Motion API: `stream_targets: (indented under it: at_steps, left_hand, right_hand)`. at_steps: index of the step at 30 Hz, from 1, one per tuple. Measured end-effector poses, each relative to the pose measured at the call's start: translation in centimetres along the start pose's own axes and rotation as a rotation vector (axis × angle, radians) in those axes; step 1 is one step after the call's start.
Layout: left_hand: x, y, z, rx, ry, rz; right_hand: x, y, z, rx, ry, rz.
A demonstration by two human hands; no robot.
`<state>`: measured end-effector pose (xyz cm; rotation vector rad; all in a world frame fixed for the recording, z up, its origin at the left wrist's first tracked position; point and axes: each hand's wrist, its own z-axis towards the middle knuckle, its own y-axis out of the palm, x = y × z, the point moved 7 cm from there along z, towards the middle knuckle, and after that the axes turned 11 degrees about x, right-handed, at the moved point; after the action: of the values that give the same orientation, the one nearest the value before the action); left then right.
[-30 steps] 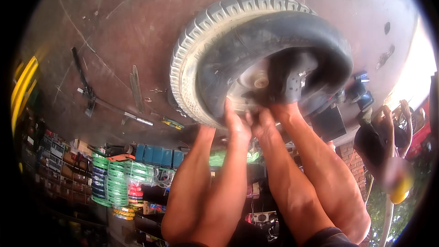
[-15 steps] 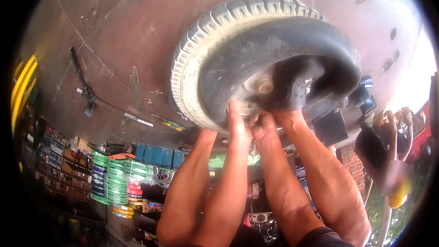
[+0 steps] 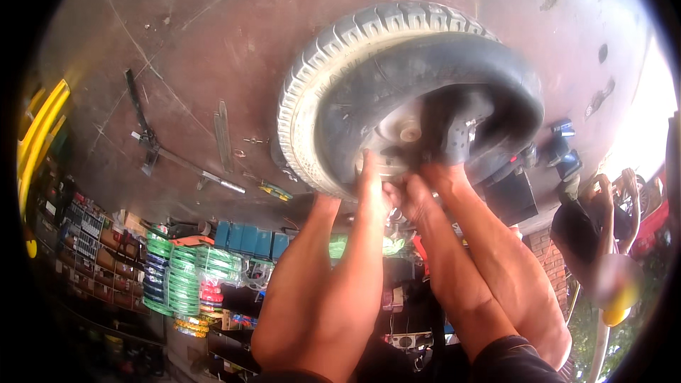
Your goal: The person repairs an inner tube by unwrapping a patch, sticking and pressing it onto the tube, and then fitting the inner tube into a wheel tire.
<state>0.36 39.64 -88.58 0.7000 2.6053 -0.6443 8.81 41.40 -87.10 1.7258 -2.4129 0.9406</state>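
Observation:
A motorbike-type tyre (image 3: 301,110) with chunky tread lies on the floor in front of me, around a metal wheel with a round hub (image 3: 409,130). A black, inflated-looking inner tube (image 3: 425,57) is draped over it, its far and right parts standing out from the tyre. At the near edge my left hand (image 3: 374,186) is closed around the tube's near side, the thumb pointing up along it. Close beside it, my right hand (image 3: 413,197) has its fingers curled in; what they pinch is hidden. My dark shoe (image 3: 461,128) stands inside the tube's loop.
On the floor to the left lie a long metal tool (image 3: 195,163), a flat bar (image 3: 223,135) and green-handled pliers (image 3: 275,191). Blue-and-black objects (image 3: 564,152) lie at right. Coiled green packets (image 3: 183,276) and shelves stand behind. Another person (image 3: 585,223) is at far right.
My right hand has shifted slightly and its forearm has swung to the right. The tyre and floor sit a little differently in view. My left hand stays at the near edge.

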Motion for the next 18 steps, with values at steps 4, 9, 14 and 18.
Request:
stream_targets:
  at_steps: [4,9,14,18]
  left_hand:
    - [-0.8,-1.7,-1.2,0.053,0.040,-0.038]
    - [-3.5,-3.1,-0.6,0.024,0.076,-0.141]
    - [-0.7,0.1,-0.4,-0.120,0.087,-0.182]
    - [-0.3,1.0,0.4,-0.170,0.060,-0.201]
  right_hand:
    - [2.3,-0.8,0.2,-0.074,0.059,0.066]
    - [6.4,-3.8,3.9,-0.045,0.152,0.552]
    - [3.7,-2.7,4.9,-0.196,0.224,0.340]
    - [1.3,-1.8,2.9,-0.078,0.028,0.105]
